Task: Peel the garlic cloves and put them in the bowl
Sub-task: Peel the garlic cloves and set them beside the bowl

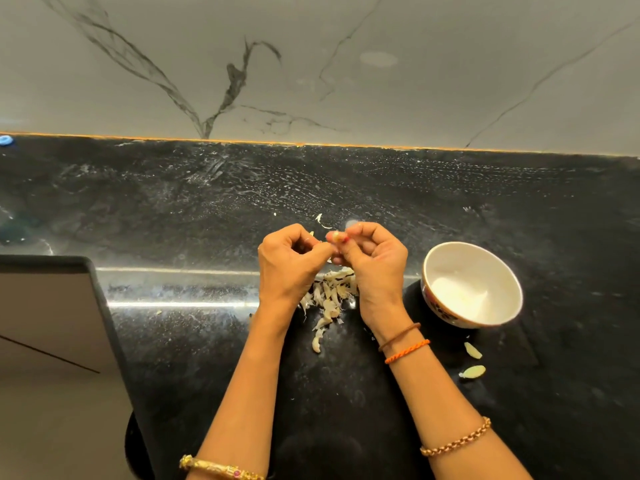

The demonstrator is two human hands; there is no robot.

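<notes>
A garlic clove [335,237] is being held above the middle of the dark desk [207,209], pinched between both hands. It is being gripped by the curled fingers and thumb of the right hand [375,261], while its skin is being picked at by the pinched fingertips of the left hand [289,263]. How much skin is left on this clove cannot be told, because it is mostly covered by the fingers.

Just under the hands, a pile of peeled skins [329,299] is lying on the desk, so it is judged that several cloves are already peeled. The bowl [472,287] is standing to the right of the hands, toward the right edge of the desk. Its inside is very bright and something pale is seen there, but the cloves in it cannot be counted.

Two more cloves [472,362] are lying on the desk near its front edge, just in front of the bowl. They are apart from the bowl, and whether they are peeled cannot be told. So the task is judged to be well advanced but not finished: the clove in hand is being peeled, and these two are waiting.
</notes>
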